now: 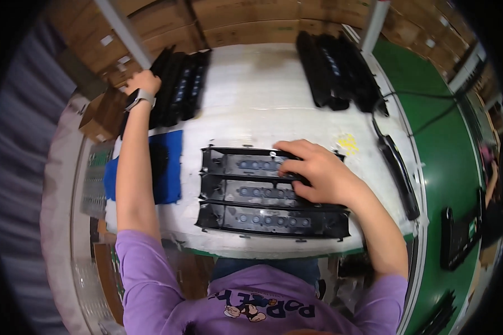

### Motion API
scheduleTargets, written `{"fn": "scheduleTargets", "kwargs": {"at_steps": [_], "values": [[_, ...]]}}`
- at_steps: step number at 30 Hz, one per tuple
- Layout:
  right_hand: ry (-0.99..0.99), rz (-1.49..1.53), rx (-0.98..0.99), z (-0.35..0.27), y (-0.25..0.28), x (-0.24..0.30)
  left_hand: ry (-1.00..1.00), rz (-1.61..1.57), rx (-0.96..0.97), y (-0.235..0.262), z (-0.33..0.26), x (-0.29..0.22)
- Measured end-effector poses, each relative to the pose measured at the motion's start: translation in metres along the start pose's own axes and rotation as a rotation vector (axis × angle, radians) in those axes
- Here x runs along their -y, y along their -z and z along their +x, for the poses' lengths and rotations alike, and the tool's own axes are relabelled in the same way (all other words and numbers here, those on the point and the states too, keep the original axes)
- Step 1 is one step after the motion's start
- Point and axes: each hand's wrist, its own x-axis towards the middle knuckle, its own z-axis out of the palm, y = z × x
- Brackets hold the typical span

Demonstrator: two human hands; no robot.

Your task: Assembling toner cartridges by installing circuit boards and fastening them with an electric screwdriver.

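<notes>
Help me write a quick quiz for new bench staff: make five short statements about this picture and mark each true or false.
1. Three black housings lie in parallel rows on the near part of the table. True.
2. The watch is on the right wrist. False: the watch is on the left wrist.
3. The left hand is at the black parts on the far left of the table. True.
4. The blue cloth lies to the right of the three housings. False: it lies to their left.
5. The right hand is over the blue cloth. False: it is over the three housings.
</notes>
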Motion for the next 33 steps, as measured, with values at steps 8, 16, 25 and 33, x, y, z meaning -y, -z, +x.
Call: {"fn": "scheduleTargets", "kwargs": {"at_steps": [8,16,25,33], "values": [[-0.058,-0.019,0.021,0.008,0.003,0.013,0.015,-0.427,-0.257,-0.052,0.006,0.035],[-0.084,0.027,0.045,0.004,0.012,0.010,-0.355,-0.820,-0.514,-0.024,-0.039,0.043],[-0.027,0.033,0.162,-0.006,0.017,0.014,-0.837,-1.513,0.523,0.033,-0.161,0.028],[-0.043,-0.105,0.138,-0.004,0.015,0.027,-0.961,-1.316,0.639,0.037,-0.173,-0.007]]}}
